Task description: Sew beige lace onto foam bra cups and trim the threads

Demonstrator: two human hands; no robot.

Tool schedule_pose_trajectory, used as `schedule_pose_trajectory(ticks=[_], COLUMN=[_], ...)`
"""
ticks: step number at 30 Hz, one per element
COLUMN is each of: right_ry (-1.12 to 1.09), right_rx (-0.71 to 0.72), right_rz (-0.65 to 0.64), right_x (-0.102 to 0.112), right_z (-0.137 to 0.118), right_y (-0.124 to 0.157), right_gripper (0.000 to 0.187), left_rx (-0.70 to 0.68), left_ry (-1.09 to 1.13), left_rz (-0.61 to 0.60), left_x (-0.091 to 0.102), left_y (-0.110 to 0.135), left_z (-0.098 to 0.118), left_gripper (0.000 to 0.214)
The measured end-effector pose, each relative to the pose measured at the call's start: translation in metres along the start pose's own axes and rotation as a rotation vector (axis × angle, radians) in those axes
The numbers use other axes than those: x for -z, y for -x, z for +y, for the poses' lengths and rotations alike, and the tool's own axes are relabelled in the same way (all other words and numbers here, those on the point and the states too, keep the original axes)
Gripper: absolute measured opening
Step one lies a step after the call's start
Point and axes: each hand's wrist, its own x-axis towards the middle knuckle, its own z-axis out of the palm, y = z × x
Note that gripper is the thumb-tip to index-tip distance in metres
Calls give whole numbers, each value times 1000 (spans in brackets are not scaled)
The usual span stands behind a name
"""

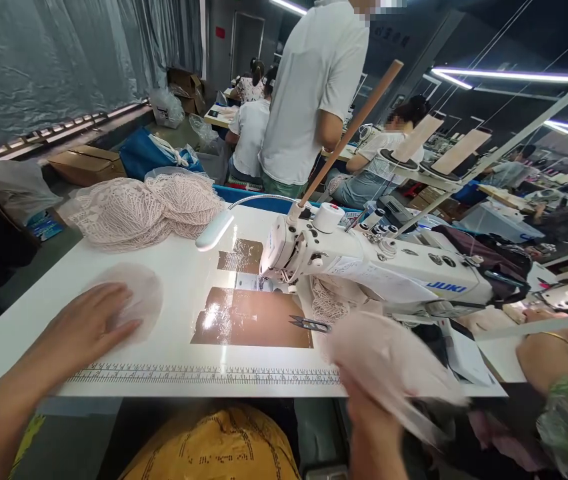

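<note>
My left hand (99, 320) lies with fingers stretched out over a thin, sheer pale round piece of fabric (147, 300) at the left of the white sewing table (179, 293). My right hand (364, 400), blurred by motion, grips a pale pink fabric piece (389, 353) at the table's front edge, right of the middle. Thread snips (310, 325) point left beside that fabric, their rear end hidden, so I cannot tell whether they touch it. Behind them stands a white sewing machine (374, 260), with lace fabric (331, 300) under its arm.
Stacked lace pieces (149, 207) sit at the table's back left, near the machine's lamp (214, 231). A ruler strip (204, 375) runs along the front edge. A wooden rod (351, 130) slants above the machine. Another person's arm (547, 357) is at right; a person in white (314, 93) stands behind.
</note>
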Motion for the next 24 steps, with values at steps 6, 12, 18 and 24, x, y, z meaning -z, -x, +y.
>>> schedule_pose_trajectory(ticks=[6, 12, 18, 24], right_ry=[-63, 69, 284, 259], right_rx=[3, -9, 465, 569], right_rz=[-907, -979, -622, -102], right_x=[-96, -89, -73, -53], right_z=[45, 28, 30, 34], right_y=[1, -8, -8, -11], right_gripper=[4, 9, 16, 16], left_rx=[-453, -453, -223, 83], left_ry=[493, 716, 620, 745], left_rz=[-336, -593, -379, -231], left_x=[2, 3, -16, -29], left_y=[-8, -18, -26, -20], left_z=[93, 133, 121, 91], left_gripper=[84, 7, 15, 28])
